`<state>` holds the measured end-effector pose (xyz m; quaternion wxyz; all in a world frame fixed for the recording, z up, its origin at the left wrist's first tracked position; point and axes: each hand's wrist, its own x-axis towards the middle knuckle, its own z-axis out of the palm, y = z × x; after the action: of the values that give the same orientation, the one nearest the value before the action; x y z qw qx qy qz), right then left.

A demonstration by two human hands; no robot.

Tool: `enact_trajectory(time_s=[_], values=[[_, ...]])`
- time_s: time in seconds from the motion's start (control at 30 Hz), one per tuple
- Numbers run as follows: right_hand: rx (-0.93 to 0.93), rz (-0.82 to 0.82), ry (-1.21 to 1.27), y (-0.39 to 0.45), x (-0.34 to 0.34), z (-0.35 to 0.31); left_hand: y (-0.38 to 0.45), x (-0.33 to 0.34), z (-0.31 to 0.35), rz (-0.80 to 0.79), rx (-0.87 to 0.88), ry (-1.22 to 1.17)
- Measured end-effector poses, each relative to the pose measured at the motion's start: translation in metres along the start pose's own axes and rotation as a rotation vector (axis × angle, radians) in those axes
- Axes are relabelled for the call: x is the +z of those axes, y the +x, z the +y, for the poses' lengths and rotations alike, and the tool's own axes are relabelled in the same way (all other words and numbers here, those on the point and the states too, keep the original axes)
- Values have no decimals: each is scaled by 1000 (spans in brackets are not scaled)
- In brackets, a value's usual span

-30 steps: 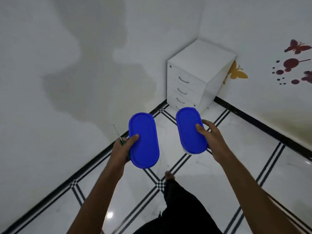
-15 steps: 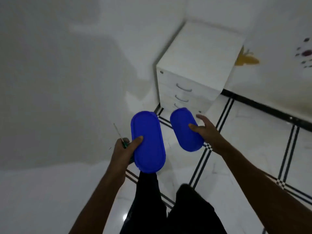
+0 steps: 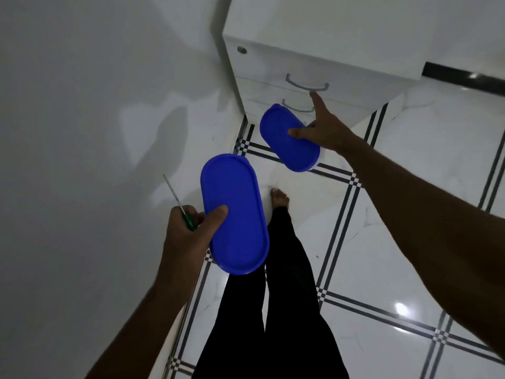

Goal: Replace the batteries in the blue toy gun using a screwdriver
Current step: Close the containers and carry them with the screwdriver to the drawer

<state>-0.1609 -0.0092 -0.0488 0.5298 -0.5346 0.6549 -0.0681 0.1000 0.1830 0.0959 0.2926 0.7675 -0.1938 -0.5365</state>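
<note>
White drawer cabinet stands on glossy tiled floor against a wall.

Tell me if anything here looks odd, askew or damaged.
Nothing looks damaged or spilled. The left hand is overloaded, gripping a green-handled screwdriver and a blue oval plastic lid together. The right hand holds a second blue-lidded container, one finger stretched toward the white drawer cabinet.

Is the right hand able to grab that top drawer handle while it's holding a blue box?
Probably yes. The right hand pinches its blue-lidded box with thumb underneath, but its forefinger already points just under the top drawer handle, nothing between.
</note>
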Motion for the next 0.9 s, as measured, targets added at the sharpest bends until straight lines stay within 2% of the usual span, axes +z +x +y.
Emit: enact_trajectory(time_s=[0.17, 0.33, 0.6, 0.9], values=[[21, 55, -68, 38, -6, 3, 18, 10, 10, -3, -25, 18], [43, -6, -67, 35, -11, 10, 37, 24, 30, -27, -11, -12], [108, -81, 43, -35, 46, 22, 47, 27, 52, -50, 59, -15], [204, -213, 165, -110, 103, 27, 37, -3, 45, -46, 23, 54]])
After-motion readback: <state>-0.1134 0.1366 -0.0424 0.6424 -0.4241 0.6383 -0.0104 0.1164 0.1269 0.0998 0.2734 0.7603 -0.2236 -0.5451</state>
